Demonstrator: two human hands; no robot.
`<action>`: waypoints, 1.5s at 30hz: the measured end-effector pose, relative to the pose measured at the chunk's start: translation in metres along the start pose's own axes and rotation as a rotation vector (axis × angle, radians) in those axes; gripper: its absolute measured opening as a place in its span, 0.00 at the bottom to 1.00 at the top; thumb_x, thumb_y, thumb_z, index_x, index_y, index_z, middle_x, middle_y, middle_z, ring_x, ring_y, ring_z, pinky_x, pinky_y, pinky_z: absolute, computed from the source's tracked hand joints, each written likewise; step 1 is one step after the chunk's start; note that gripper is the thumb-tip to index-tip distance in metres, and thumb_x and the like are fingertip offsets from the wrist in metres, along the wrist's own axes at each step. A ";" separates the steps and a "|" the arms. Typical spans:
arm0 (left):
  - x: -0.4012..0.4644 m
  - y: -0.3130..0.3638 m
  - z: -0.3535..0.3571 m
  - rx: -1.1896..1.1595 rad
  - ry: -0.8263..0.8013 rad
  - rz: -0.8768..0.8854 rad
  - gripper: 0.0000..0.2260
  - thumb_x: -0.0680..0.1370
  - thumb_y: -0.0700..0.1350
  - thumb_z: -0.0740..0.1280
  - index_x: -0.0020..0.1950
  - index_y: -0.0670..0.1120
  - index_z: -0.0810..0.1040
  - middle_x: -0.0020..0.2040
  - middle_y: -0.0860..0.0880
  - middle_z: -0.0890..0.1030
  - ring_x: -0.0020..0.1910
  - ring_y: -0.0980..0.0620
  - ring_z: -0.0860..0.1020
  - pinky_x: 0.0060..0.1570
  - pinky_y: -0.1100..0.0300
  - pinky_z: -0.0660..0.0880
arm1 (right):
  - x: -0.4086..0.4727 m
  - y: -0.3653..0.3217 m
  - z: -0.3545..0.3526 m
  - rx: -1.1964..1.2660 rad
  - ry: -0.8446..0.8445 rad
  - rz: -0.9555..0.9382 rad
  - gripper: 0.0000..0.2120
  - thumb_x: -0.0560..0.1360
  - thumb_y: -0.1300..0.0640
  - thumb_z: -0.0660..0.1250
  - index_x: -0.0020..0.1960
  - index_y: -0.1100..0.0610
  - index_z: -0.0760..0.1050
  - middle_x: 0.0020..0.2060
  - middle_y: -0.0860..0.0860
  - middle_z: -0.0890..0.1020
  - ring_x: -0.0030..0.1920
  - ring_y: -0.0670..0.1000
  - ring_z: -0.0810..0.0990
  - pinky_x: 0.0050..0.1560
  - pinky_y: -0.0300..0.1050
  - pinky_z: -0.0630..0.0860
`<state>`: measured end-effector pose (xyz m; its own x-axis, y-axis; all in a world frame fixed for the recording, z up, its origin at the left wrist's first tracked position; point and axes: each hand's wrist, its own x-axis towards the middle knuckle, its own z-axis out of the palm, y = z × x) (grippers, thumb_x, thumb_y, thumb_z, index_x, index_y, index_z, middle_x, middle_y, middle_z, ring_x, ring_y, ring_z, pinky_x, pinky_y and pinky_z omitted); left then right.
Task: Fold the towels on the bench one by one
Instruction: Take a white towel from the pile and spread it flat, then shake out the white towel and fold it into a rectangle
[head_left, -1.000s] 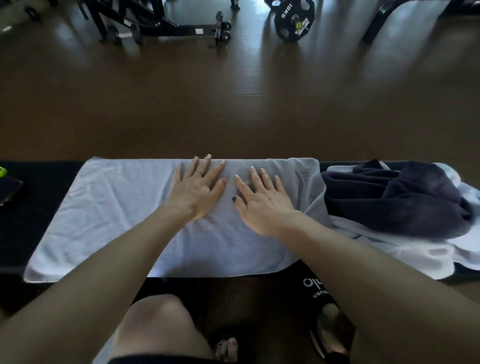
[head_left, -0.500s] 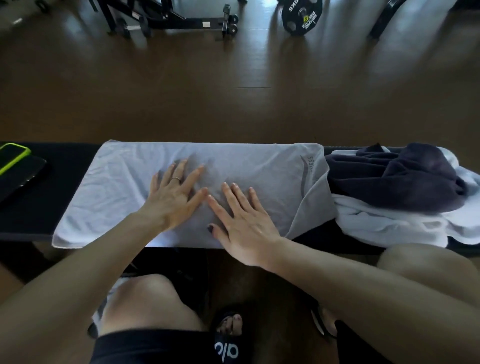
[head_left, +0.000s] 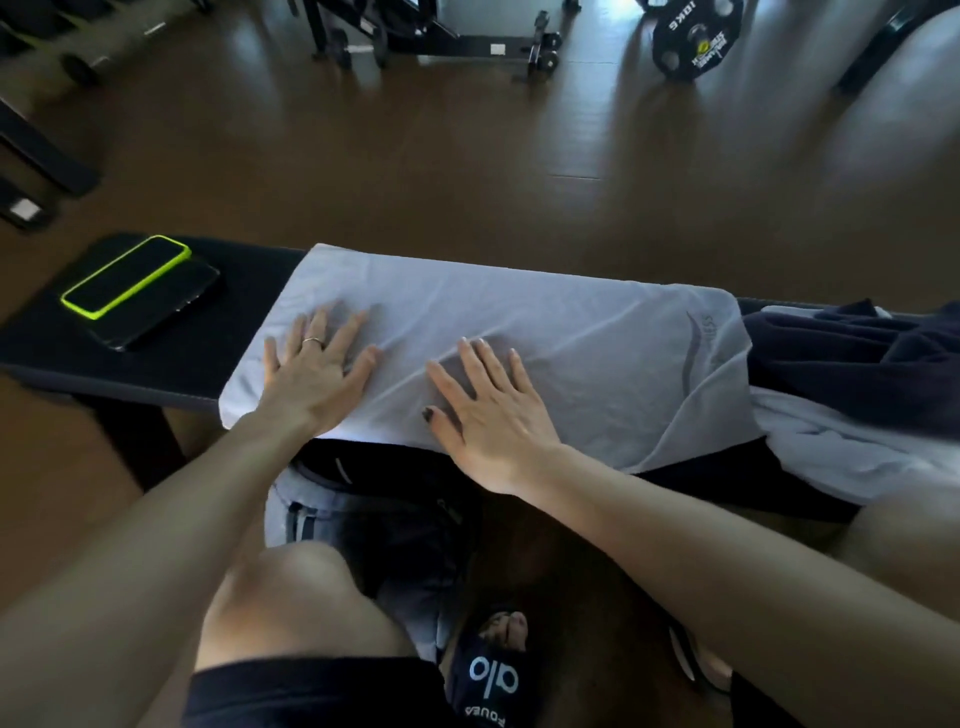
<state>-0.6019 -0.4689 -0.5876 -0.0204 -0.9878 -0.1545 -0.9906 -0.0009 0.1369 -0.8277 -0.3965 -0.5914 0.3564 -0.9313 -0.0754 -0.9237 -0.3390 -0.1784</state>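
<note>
The far right end of the bench (head_left: 156, 358) is cut off by the frame edge, and with it part of the dark towel (head_left: 852, 358) and the pale towel (head_left: 852, 452) crumpled beneath it; how many pieces make up that heap cannot be made out. The print near the right end of the light grey towel (head_left: 545, 338) is too faint to be read. Under the bench a dark bag (head_left: 384, 514) is seen only in part, hidden by the forearms and a knee.

On the bench's left end a phone in a green-edged case (head_left: 124, 275) is laid on top of a second, dark phone (head_left: 171, 306), well apart from the hands. On the brown floor beyond, black gym frames and a weight plate (head_left: 693, 39) are seen, cut off at the top. A black slide sandal (head_left: 491, 675) is worn on the foot below.

The light grey towel is spread lengthwise along the middle of the bench, its near edge hanging slightly over the front and its right end touching the heap. The left hand (head_left: 311, 374), a ring on one finger, is laid flat near the towel's left end, fingers straight and spread. The right hand (head_left: 488, 410) is laid flat near the middle of the near edge, fingers likewise spread. Nothing is gripped by either; the cloth is only pressed, with creases between the two hands.
</note>
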 end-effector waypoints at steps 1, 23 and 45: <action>0.003 -0.007 -0.001 0.007 -0.004 -0.028 0.27 0.82 0.67 0.45 0.81 0.65 0.48 0.84 0.53 0.44 0.82 0.50 0.40 0.78 0.42 0.37 | 0.008 -0.002 -0.004 0.017 0.012 0.000 0.30 0.83 0.37 0.39 0.82 0.46 0.41 0.81 0.56 0.42 0.81 0.56 0.37 0.79 0.60 0.39; 0.025 -0.022 -0.021 0.076 -0.045 -0.080 0.29 0.82 0.66 0.45 0.82 0.62 0.45 0.84 0.50 0.42 0.82 0.46 0.41 0.78 0.39 0.38 | -0.010 0.022 -0.010 0.131 0.027 0.325 0.31 0.84 0.40 0.48 0.82 0.47 0.41 0.81 0.57 0.44 0.81 0.58 0.39 0.79 0.60 0.40; -0.094 0.201 0.041 0.043 0.090 1.080 0.13 0.79 0.50 0.66 0.60 0.49 0.69 0.70 0.46 0.68 0.71 0.43 0.66 0.72 0.50 0.62 | -0.157 0.080 -0.023 0.661 0.544 0.942 0.12 0.78 0.60 0.65 0.60 0.52 0.69 0.50 0.51 0.77 0.47 0.52 0.81 0.48 0.53 0.82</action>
<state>-0.8048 -0.3699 -0.5862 -0.8761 -0.4717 0.0998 -0.4596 0.8796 0.1229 -0.9607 -0.2801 -0.5714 -0.6452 -0.7620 -0.0561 -0.4853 0.4654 -0.7402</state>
